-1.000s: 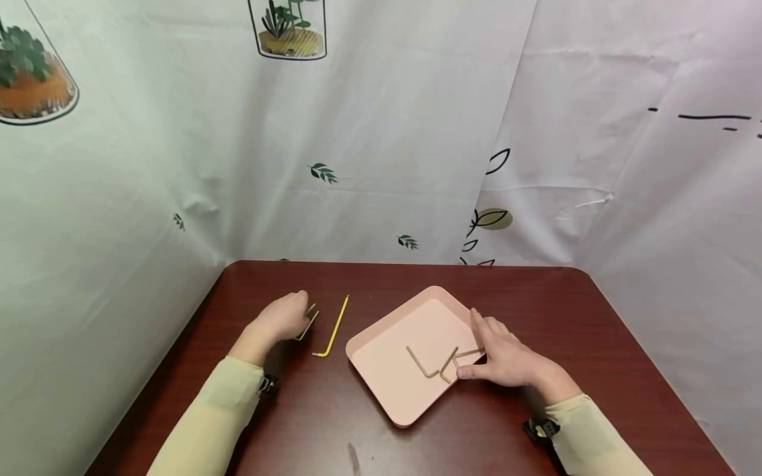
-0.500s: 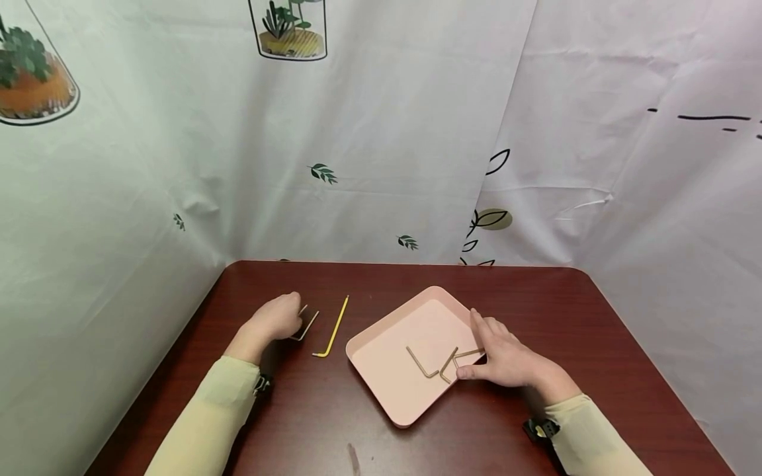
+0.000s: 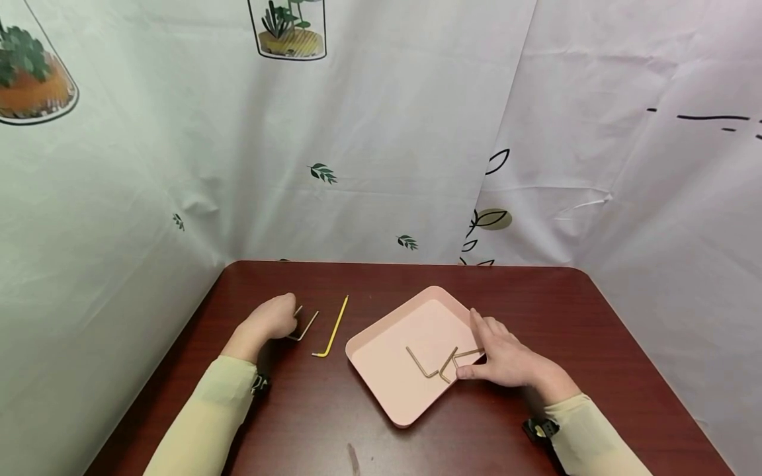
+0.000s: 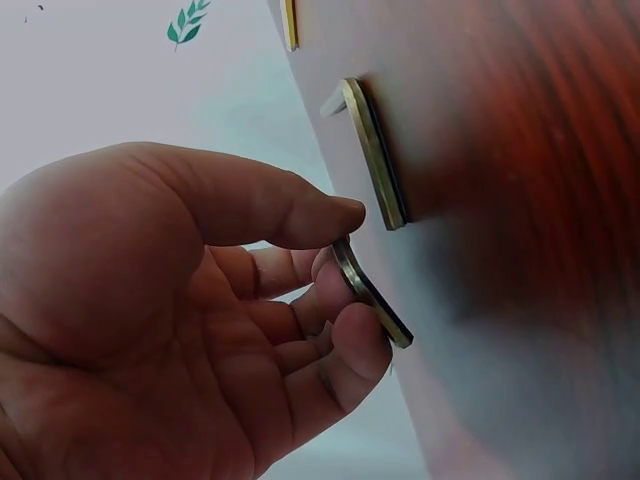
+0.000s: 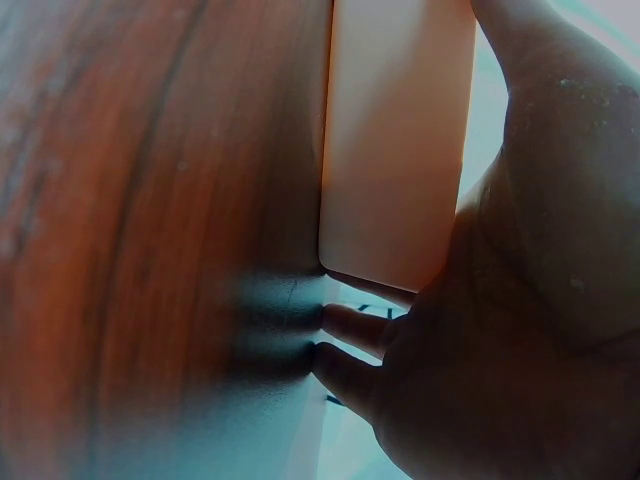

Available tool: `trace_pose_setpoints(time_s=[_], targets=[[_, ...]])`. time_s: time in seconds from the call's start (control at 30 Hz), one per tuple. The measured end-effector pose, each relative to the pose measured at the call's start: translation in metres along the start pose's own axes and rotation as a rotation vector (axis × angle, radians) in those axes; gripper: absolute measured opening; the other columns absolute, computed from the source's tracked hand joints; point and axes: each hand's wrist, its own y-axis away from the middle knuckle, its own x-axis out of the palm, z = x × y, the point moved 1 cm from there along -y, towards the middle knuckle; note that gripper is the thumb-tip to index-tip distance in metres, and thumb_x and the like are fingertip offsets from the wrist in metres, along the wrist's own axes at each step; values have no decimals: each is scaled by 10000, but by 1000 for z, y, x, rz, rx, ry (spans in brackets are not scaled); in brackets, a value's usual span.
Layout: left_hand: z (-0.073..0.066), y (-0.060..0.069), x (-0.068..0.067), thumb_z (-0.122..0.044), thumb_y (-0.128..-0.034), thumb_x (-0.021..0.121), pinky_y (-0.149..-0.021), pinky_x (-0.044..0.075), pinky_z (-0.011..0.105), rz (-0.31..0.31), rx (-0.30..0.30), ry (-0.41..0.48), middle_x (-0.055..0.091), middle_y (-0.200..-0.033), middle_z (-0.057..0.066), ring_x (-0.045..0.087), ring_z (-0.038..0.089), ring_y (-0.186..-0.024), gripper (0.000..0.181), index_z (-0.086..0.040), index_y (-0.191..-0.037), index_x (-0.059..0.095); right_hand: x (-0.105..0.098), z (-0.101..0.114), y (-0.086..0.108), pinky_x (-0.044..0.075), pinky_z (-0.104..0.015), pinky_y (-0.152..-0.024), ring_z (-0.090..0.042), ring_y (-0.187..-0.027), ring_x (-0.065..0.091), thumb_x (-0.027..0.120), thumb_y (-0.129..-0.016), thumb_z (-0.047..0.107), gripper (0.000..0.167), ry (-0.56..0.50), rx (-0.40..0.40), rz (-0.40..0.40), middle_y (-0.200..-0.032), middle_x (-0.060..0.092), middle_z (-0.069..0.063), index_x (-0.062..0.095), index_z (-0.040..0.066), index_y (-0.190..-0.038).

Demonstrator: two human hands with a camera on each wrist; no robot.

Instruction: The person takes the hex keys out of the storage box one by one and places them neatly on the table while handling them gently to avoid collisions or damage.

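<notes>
My left hand [image 3: 269, 320] is low over the table's left side. In the left wrist view its thumb and fingers pinch a brass-coloured hex key [image 4: 378, 300], partly hidden by the fingertips. Beside that hand lies another brass-coloured hex key [image 3: 309, 325], and to its right a yellow hex key [image 3: 337, 326] with a bare tip. At the pink tray's [image 3: 381, 330] right corner, my right hand [image 3: 506, 357] holds the tray, thumb at the near rim and fingers along the other side. Inside the tray lie three brass-coloured hex keys [image 3: 419, 363], one partly behind the thumb.
The dark red-brown table [image 3: 536, 291] has rounded back corners. A white printed cloth [image 3: 381, 132] hangs behind it and along both sides. A dark mark [image 3: 354, 459] shows on the table near the front.
My left hand has shifted slightly to the left, away from the hex key lying beside it, with its pinched hex key. My right hand and the tray stay where they were.
</notes>
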Motion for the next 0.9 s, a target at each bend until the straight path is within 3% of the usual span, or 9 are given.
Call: trace_pose_setpoints(time_s=[0.27, 0.43, 0.53, 0.63, 0.67, 0.77, 0.9], targets=[[13, -5, 4, 38, -931, 555, -718, 472, 444, -5, 39, 28, 548, -823, 122, 522, 286, -711, 84, -37, -895, 552, 1, -1, 0, 433, -672, -1132, -500, -1416, 487, 877, -855, 675, 1346, -3, 0, 3, -1502, 509, -284, 204, -151, -1680], [7, -3, 2, 50, -947, 550, -731, 473, 440, 14, 4, 32, 553, -828, 127, 534, 298, -725, 109, -39, -882, 551, 1, -2, 0, 436, -667, -1131, -501, -1412, 491, 877, -856, 675, 1344, 0, -3, -1, -1499, 511, -286, 209, -153, -1678], [33, -25, 21, 21, -945, 554, -703, 462, 415, 7, 21, 22, 547, -819, 100, 521, 273, -711, 124, -76, -869, 549, 1, -2, 0, 436, -663, -1134, -497, -1414, 490, 877, -856, 675, 1345, 0, -1, 1, -1500, 511, -285, 208, -153, -1678], [37, -30, 24, 29, -934, 554, -695, 459, 418, 9, 26, 24, 553, -810, 105, 518, 278, -701, 133, -76, -853, 561, 1, -1, 0, 436, -663, -1135, -497, -1415, 488, 878, -856, 673, 1345, 0, 2, 3, -1500, 509, -286, 206, -152, -1679], [36, -29, 23, 28, -939, 553, -691, 457, 412, 11, 27, 23, 551, -806, 100, 516, 272, -698, 141, -81, -850, 561, 1, -1, 0, 436, -663, -1134, -497, -1414, 489, 879, -855, 672, 1344, 1, 3, 3, -1499, 510, -286, 207, -152, -1678], [8, -7, 5, 59, -958, 544, -715, 464, 427, 26, -1, 18, 552, -810, 120, 521, 285, -709, 154, -51, -852, 566, 1, -2, 0, 436, -663, -1136, -503, -1413, 491, 880, -856, 667, 1340, 4, 0, -1, -1497, 511, -290, 211, -155, -1675], [2, -1, 3, 61, -969, 536, -706, 451, 410, 22, -6, 7, 529, -795, 104, 501, 268, -701, 185, -62, -833, 554, 1, -2, 0, 436, -664, -1135, -502, -1405, 496, 881, -856, 663, 1337, 5, -2, -5, -1488, 516, -289, 214, -159, -1673]])
